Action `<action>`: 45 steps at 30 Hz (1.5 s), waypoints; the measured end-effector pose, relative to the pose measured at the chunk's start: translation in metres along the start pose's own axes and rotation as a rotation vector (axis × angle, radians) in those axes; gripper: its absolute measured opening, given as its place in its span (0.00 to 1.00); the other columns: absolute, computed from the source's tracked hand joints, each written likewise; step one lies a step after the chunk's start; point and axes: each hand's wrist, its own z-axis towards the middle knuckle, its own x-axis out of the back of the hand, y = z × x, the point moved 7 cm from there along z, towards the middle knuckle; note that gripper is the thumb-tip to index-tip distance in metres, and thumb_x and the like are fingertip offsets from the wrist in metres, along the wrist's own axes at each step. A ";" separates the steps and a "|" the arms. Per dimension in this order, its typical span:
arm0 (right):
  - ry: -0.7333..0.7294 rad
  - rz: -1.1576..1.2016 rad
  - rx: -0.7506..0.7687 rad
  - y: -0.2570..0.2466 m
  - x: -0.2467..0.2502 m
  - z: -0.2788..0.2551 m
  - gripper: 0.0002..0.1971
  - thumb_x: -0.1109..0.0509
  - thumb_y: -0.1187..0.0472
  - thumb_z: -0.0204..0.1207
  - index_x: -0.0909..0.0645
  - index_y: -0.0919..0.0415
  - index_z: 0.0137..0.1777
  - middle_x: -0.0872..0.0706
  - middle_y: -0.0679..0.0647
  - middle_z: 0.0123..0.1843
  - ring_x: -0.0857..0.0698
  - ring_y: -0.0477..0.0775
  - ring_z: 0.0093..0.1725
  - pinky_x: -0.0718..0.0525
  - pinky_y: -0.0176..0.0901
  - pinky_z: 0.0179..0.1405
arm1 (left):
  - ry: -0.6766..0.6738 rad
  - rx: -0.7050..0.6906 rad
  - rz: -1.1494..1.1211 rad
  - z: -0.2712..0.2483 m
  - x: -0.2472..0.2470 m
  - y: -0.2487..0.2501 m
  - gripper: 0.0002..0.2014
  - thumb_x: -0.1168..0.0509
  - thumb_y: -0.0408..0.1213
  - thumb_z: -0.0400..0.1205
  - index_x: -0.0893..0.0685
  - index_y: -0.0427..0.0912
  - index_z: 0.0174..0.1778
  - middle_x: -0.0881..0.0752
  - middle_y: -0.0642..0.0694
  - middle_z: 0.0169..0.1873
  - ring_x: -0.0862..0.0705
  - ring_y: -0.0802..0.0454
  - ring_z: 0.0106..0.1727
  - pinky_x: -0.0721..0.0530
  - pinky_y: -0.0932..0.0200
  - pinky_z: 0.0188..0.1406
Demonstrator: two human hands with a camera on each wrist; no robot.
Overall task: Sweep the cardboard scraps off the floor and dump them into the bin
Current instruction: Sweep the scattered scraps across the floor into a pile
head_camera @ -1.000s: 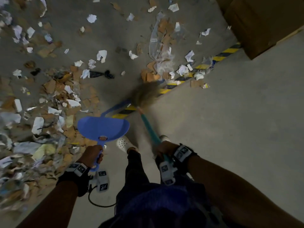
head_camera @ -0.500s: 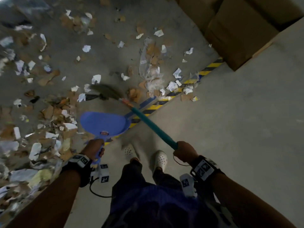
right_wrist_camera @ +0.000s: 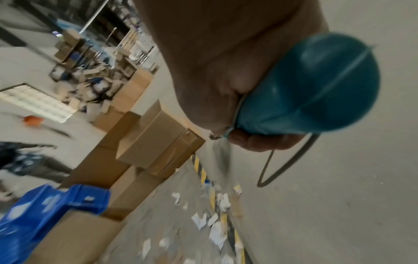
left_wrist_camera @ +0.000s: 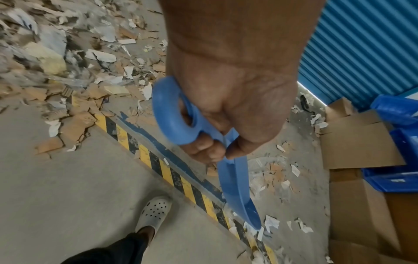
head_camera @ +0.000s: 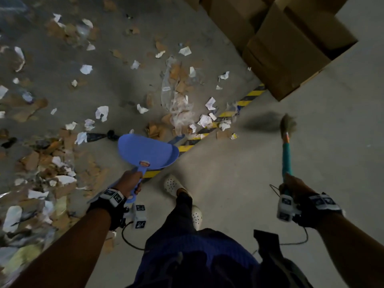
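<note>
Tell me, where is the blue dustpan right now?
In the head view the blue dustpan sits centre-left, held by the left hand above the yellow-and-black floor stripe, beside the scraps.

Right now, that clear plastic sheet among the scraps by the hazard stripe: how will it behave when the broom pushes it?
The clear plastic sheet looks thin and crumpled, so it is probably floppy, bunching rather than sliding. It likely weighs little. Scraps on it may drag along.

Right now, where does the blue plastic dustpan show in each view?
Head: blue plastic dustpan centre-left, held by the left hand.
Left wrist: dustpan handle and pan edge, centre.
Right wrist: not in view.
Shared landmark: yellow-and-black striped floor tape.
</note>
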 end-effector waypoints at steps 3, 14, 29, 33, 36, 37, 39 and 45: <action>-0.068 -0.070 -0.059 -0.028 -0.035 0.007 0.26 0.47 0.45 0.87 0.27 0.65 0.36 0.24 0.56 0.21 0.32 0.55 0.22 0.35 0.42 0.27 | -0.004 0.032 -0.021 0.018 0.013 0.009 0.17 0.45 0.28 0.84 0.38 0.42 0.29 0.38 0.42 0.23 0.40 0.48 0.22 0.41 0.56 0.26; -0.792 -0.696 -0.023 -0.053 -0.334 -0.091 0.17 0.44 0.52 0.87 0.28 0.55 0.36 0.22 0.40 0.13 0.20 0.40 0.20 0.21 0.32 0.23 | 0.129 0.187 -0.143 0.047 0.065 -0.019 0.19 0.49 0.25 0.85 0.38 0.40 0.27 0.37 0.43 0.16 0.39 0.51 0.14 0.41 0.66 0.20; -0.446 -0.794 0.488 -0.164 -0.215 -0.019 0.22 0.35 0.38 0.78 0.23 0.57 0.35 0.21 0.55 0.31 0.25 0.52 0.26 0.26 0.45 0.28 | 0.172 0.108 -0.253 0.039 0.039 0.036 0.17 0.46 0.27 0.83 0.37 0.40 0.28 0.35 0.43 0.13 0.37 0.48 0.15 0.40 0.59 0.24; -0.334 -0.497 0.307 -0.182 -0.122 0.030 0.24 0.36 0.43 0.82 0.22 0.67 0.38 0.23 0.58 0.25 0.27 0.53 0.20 0.29 0.38 0.19 | 0.131 0.074 -0.257 0.043 -0.014 0.079 0.18 0.46 0.25 0.84 0.35 0.41 0.27 0.37 0.42 0.20 0.37 0.51 0.11 0.38 0.68 0.14; -0.250 -0.442 0.235 -0.205 -0.057 0.077 0.27 0.39 0.44 0.84 0.24 0.70 0.35 0.23 0.61 0.25 0.27 0.55 0.22 0.29 0.40 0.23 | 0.117 0.059 -0.295 0.042 -0.050 0.102 0.19 0.47 0.24 0.84 0.37 0.43 0.27 0.39 0.45 0.20 0.38 0.51 0.10 0.38 0.67 0.12; -0.220 -0.426 0.215 -0.213 -0.038 0.095 0.28 0.40 0.43 0.84 0.25 0.69 0.34 0.23 0.61 0.25 0.27 0.55 0.22 0.29 0.41 0.24 | 0.124 0.064 -0.309 0.042 -0.059 0.106 0.19 0.47 0.25 0.84 0.38 0.44 0.27 0.40 0.45 0.19 0.38 0.51 0.11 0.38 0.65 0.13; -0.170 -0.392 0.186 -0.232 -0.007 0.132 0.27 0.42 0.43 0.85 0.26 0.67 0.34 0.24 0.61 0.21 0.27 0.55 0.21 0.29 0.41 0.24 | 0.127 0.077 -0.332 0.043 -0.077 0.111 0.20 0.47 0.26 0.85 0.38 0.44 0.27 0.40 0.45 0.20 0.38 0.52 0.12 0.38 0.63 0.15; -0.219 -0.530 0.135 -0.263 -0.019 0.169 0.19 0.46 0.55 0.89 0.29 0.66 0.38 0.23 0.60 0.26 0.27 0.56 0.27 0.28 0.37 0.17 | 0.148 0.148 -0.325 0.043 -0.105 0.084 0.15 0.45 0.27 0.82 0.36 0.41 0.30 0.36 0.40 0.23 0.37 0.49 0.17 0.39 0.58 0.23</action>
